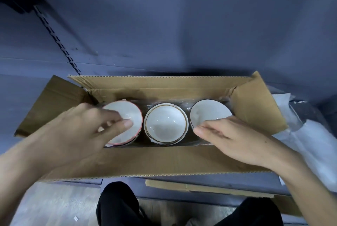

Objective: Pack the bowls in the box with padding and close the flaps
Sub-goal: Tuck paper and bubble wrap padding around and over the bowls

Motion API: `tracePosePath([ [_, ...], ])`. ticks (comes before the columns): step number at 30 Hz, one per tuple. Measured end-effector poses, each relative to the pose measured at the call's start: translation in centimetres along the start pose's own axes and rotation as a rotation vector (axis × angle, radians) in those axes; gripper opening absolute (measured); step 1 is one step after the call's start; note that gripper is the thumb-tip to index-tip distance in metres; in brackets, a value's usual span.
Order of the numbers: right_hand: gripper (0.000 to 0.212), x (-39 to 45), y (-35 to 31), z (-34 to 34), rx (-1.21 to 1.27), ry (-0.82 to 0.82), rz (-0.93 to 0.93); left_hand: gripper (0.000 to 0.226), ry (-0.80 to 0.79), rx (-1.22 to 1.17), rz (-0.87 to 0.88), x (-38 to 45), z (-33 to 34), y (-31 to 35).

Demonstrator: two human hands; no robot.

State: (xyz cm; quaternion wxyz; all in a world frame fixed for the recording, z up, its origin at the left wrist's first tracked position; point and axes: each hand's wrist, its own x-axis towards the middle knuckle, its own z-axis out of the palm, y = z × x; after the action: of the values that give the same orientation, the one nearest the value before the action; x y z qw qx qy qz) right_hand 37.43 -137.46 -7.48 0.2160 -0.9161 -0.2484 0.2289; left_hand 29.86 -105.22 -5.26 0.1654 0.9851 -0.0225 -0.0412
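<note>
A long cardboard box [164, 160] lies open on a dark blue surface, all its flaps spread outward. Three white bowls stand in a row inside it on clear wrap: a red-rimmed bowl [127, 114] at the left, a brown-rimmed bowl [166, 123] in the middle, a dark-rimmed bowl [209, 112] at the right. My left hand [82, 130] reaches over the red-rimmed bowl, thumb and fingers pinching its near rim. My right hand [235, 138] lies flat, fingers straight, its fingertips at the near rim of the right bowl.
White padding sheets [313, 143] lie crumpled to the right of the box. A flat strip of cardboard [209, 187] sits at the surface's near edge. My dark-trousered legs [118, 205] are below, over a pale floor. A slotted rail [58, 43] runs up the wall.
</note>
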Motion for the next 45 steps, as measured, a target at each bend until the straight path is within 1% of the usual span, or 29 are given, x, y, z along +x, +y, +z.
tracePosePath([
  [3,0.049,-0.5,0.1,-0.4,0.063,0.213,-0.105,0.039,0.070,-0.217,0.242,3.0,0.6,6.2],
  [5,0.030,-1.3,0.6,-1.1,0.103,0.408,-0.158,0.030,0.139,-0.285,0.354,5.3,1.7,10.8],
  [6,0.027,-1.9,0.9,-1.7,0.124,0.498,-0.176,0.029,0.171,-0.292,0.399,6.4,2.3,12.9],
  [9,0.029,-4.3,2.8,-3.7,0.151,0.697,-0.234,0.030,0.213,-0.335,0.495,8.7,3.4,18.9],
  [12,0.038,-7.3,5.3,-5.5,0.172,0.798,-0.220,0.030,0.248,-0.372,0.551,9.7,4.2,24.7],
  [16,0.044,-11.5,10.1,-6.4,0.178,0.913,-0.163,0.027,0.267,-0.286,0.640,10.6,7.2,31.8],
  [18,0.046,-13.3,13.6,-6.0,0.217,0.943,-0.088,0.027,0.230,-0.205,0.649,11.2,9.8,35.1],
  [20,0.042,-14.6,17.6,-5.0,0.242,0.947,0.072,0.031,0.128,-0.121,0.596,12.2,12.9,37.9],
  [21,0.037,-15.0,19.6,-4.4,0.217,0.919,0.177,0.034,0.062,-0.086,0.555,12.8,14.4,39.0],
  [22,0.034,-15.4,21.4,-3.8,0.178,0.846,0.290,0.038,-0.010,-0.042,0.516,13.4,15.8,39.8],
  [23,0.039,-15.8,22.9,-3.0,0.115,0.738,0.404,0.045,-0.081,0.022,0.487,14.0,17.2,40.3],
  [24,0.052,-16.0,24.3,-2.2,0.033,0.622,0.489,0.052,-0.142,0.105,0.462,14.5,18.5,40.5],
  [26,0.077,-16.1,26.3,-0.4,-0.080,0.418,0.564,0.065,-0.230,0.277,0.424,15.1,20.6,40.1],
  [27,0.084,-16.0,26.9,0.3,-0.092,0.348,0.583,0.069,-0.259,0.343,0.422,15.2,21.4,39.8],
  [28,0.085,-15.9,27.4,0.8,-0.091,0.305,0.603,0.072,-0.282,0.390,0.428,15.3,22.0,39.5],
  [29,0.081,-15.7,27.8,1.2,-0.088,0.296,0.610,0.072,-0.296,0.423,0.438,15.3,22.5,39.2],
  [30,0.070,-15.6,28.0,1.3,-0.103,0.315,0.603,0.071,-0.295,0.448,0.453,15.3,22.9,39.0],
  [31,0.051,-15.6,28.0,1.2,-0.125,0.371,0.580,0.067,-0.277,0.468,0.467,15.2,23.2,38.9],
  [32,0.030,-15.6,28.0,1.1,-0.134,0.453,0.554,0.061,-0.243,0.478,0.474,15.2,23.3,38.9],
  [33,0.015,-15.7,28.1,0.9,-0.115,0.538,0.524,0.053,-0.189,0.472,0.474,15.2,23.3,39.0],
  [34,0.013,-15.8,28.1,0.7,-0.086,0.609,0.497,0.043,-0.120,0.453,0.471,15.4,23.2,39.1],
  [35,0.015,-15.8,28.2,0.4,-0.061,0.655,0.483,0.035,-0.049,0.422,0.471,15.5,22.8,39.3],
  [36,0.016,-15.8,28.3,0.2,-0.042,0.670,0.480,0.030,-0.006,0.373,0.464,15.7,22.3,39.4],
  [37,0.022,-15.7,28.3,0.1,-0.028,0.673,0.477,0.027,0.004,0.269,0.447,15.9,21.8,39.6],
  [38,0.032,-15.6,28.3,0.1,-0.022,0.659,0.478,0.027,-0.010,0.109,0.408,16.0,21.2,39.8],
  [40,0.048,-15.5,28.3,0.6,0.023,0.721,0.467,0.030,-0.043,-0.202,0.311,15.9,20.0,40.3],
  [42,0.047,-15.2,28.4,1.3,0.185,0.881,0.425,0.028,0.020,-0.359,0.293,15.6,18.3,40.9],
  [44,0.040,-14.6,28.2,1.1,0.439,0.996,0.384,0.025,0.086,-0.401,0.354,15.1,15.8,41.1],
  [45,0.041,-14.1,27.7,0.7,0.555,1.027,0.368,0.027,0.114,-0.418,0.394,14.7,14.1,41.0],
])
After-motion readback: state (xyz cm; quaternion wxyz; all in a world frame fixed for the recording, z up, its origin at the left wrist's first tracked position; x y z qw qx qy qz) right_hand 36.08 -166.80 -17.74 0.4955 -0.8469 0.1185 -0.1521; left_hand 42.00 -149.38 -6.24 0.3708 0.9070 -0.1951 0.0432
